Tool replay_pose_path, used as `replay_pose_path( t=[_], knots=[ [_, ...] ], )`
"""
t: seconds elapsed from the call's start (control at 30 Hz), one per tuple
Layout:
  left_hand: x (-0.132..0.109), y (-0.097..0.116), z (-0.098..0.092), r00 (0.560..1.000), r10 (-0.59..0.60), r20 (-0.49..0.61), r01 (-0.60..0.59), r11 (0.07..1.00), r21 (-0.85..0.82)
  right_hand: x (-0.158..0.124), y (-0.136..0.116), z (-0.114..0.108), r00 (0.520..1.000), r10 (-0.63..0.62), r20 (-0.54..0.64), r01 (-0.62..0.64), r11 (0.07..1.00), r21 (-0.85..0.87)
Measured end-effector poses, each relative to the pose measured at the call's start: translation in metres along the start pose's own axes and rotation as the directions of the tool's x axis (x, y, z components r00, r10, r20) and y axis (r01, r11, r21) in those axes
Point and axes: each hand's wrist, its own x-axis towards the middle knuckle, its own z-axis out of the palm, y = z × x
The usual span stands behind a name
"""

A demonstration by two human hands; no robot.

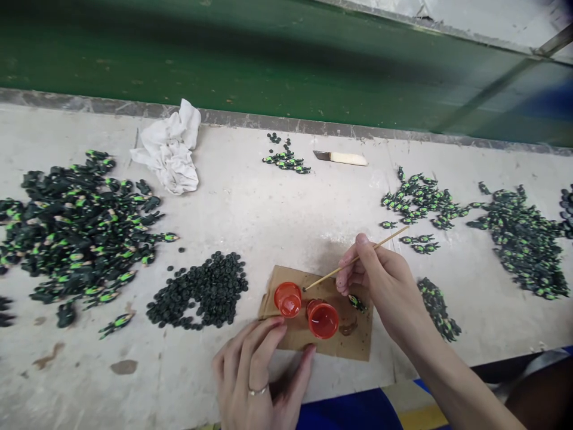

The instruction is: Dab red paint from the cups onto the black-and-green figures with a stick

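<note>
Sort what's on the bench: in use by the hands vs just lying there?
In use:
right hand gripping thin stick
two red cups on cardboard square
left hand at the cardboard's near edge
small green-black piece on the cardboard

Lying about:
white rag
knife
black disc pile
green-black piece heaps, left and right

Counter (277,215): pale, stained, worn surface, spans full width left to right. Grey strip (250,119) along far edge, chipped. Beyond it, dark green wall panel (268,54), scuffed. Far right: pale wall section (470,18) above slanted metal frame (550,45). Lighting even, diffuse, soft shadows only.
</note>
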Motion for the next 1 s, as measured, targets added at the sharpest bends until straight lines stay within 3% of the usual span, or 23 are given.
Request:
replay_pose_path(
  t=[0.37,0.53,0.63,0.8,1.0],
  knots=[
    [-0.001,-0.001,0.002,1.0,-0.024,-0.01,0.024,1.0,-0.017,-0.015,-0.016,0.011,0.994,-0.077,0.077,0.07,0.993,0.091],
    [-0.002,0.0,0.002,1.0,-0.021,-0.013,0.02,1.0,-0.021,-0.023,-0.016,0.018,0.984,-0.165,0.069,0.169,0.985,-0.044],
    [-0.002,0.0,0.001,1.0,-0.022,-0.01,0.021,1.0,-0.017,-0.025,-0.015,0.017,0.96,-0.268,0.085,0.278,0.95,-0.144],
    [-0.003,-0.001,0.002,1.0,-0.023,-0.005,0.023,1.0,-0.006,-0.03,-0.015,0.012,0.875,-0.445,0.19,0.484,0.814,-0.322],
    [-0.003,0.0,0.002,0.999,-0.042,0.004,0.042,0.999,-0.011,-0.037,-0.008,0.003,0.807,-0.52,0.281,0.588,0.755,-0.291]
  ],
)
